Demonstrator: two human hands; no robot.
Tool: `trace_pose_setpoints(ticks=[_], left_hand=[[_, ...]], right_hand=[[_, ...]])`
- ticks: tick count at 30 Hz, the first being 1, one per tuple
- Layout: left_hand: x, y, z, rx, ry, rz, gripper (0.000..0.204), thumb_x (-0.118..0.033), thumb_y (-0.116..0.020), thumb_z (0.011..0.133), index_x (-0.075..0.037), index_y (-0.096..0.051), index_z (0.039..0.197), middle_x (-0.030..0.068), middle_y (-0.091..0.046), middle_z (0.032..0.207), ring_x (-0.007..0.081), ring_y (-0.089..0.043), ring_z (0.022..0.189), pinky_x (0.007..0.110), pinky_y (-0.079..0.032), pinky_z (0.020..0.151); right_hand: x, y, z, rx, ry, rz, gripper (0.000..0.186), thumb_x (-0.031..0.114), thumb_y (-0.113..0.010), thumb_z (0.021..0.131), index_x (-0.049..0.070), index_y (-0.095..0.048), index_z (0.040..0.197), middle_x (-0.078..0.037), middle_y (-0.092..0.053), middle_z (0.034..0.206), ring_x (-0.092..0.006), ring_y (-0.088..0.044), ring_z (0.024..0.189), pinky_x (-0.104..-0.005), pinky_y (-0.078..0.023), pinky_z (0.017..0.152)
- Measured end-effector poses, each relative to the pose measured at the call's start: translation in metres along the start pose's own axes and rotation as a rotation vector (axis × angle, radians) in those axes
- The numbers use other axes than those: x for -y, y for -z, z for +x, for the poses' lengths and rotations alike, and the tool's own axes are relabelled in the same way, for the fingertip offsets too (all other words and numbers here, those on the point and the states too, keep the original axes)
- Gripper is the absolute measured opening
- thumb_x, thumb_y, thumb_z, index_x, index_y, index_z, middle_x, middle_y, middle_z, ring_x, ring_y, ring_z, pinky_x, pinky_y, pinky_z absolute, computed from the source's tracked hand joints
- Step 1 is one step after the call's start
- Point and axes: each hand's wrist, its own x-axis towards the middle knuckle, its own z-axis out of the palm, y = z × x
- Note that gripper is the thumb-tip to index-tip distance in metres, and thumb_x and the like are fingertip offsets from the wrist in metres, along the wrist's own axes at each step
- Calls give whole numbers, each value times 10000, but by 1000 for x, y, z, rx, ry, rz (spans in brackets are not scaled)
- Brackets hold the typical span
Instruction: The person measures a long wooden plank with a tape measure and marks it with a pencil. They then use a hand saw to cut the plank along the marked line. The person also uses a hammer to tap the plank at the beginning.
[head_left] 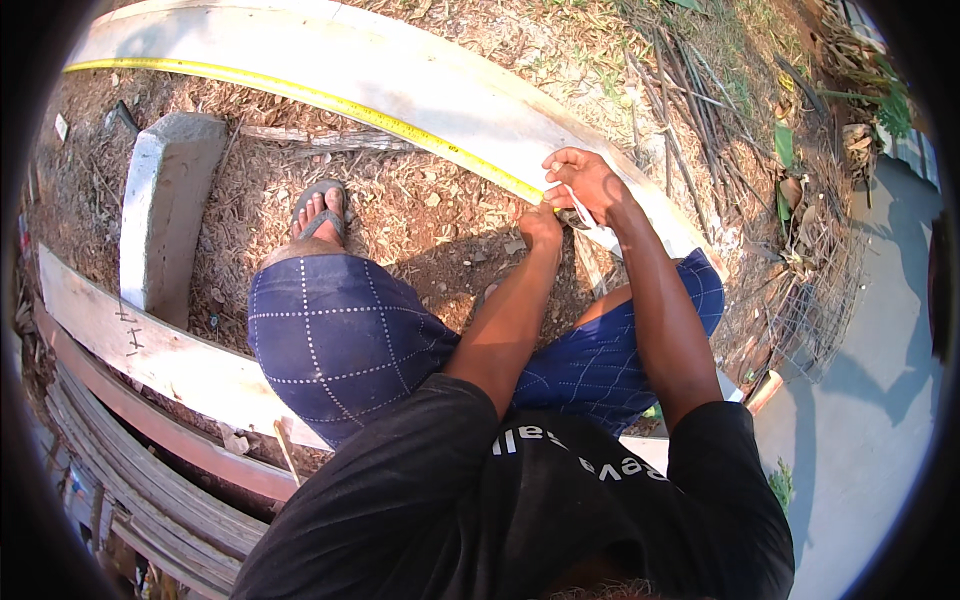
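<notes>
A long pale board [300, 50] crosses the upper view, with an extended yellow tape measure [400, 128] along its near edge. My left hand [540, 228] grips the right end of the tape near the board's edge; part of a dark case shows beside it, mostly hidden. My right hand [590, 185] is just above and to the right, fingers curled around a thin white item [578, 205] that I cannot make out clearly, close to the tape.
A concrete block [165, 210] stands left of my sandalled foot [318, 212]. More planks [150, 340] lie behind me at lower left. Sticks [685, 90] and wire mesh [800, 330] are at right, beside a grey concrete surface [870, 300]. Dirt and dry leaves cover the ground.
</notes>
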Motion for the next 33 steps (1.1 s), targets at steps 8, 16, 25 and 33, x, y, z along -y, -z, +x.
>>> trace_pose_setpoints(ticks=[8,16,25,33], left_hand=[[4,4,-4,-67,-86,205,340,-271,-638,992,56,-715,941,150,-718,895,232,-669,820,408,-524,756],[20,1,3,53,-150,68,261,-194,-578,1009,2,-736,941,85,-709,888,161,-634,819,343,-510,758],[114,-47,136,569,-293,-1245,337,-233,-477,980,48,-619,1100,158,-670,1025,262,-678,916,377,-567,850],[91,1,54,396,-465,-479,212,-201,-503,957,-28,-622,985,91,-655,926,204,-674,852,329,-559,740]], right_hand=[[-22,-9,-4,56,133,-55,347,90,-708,950,59,-641,1288,-39,-648,927,-141,-636,830,-257,-531,760],[-68,-1,30,-143,198,-289,201,223,-587,949,42,-674,957,-41,-686,850,-131,-638,770,-303,-518,707],[-35,-36,2,12,553,-813,237,273,-674,845,86,-668,990,-131,-724,892,-311,-707,835,-403,-546,761],[-80,-16,-11,-86,608,-897,231,250,-620,892,99,-578,1062,-167,-657,924,-378,-671,861,-459,-533,750]])
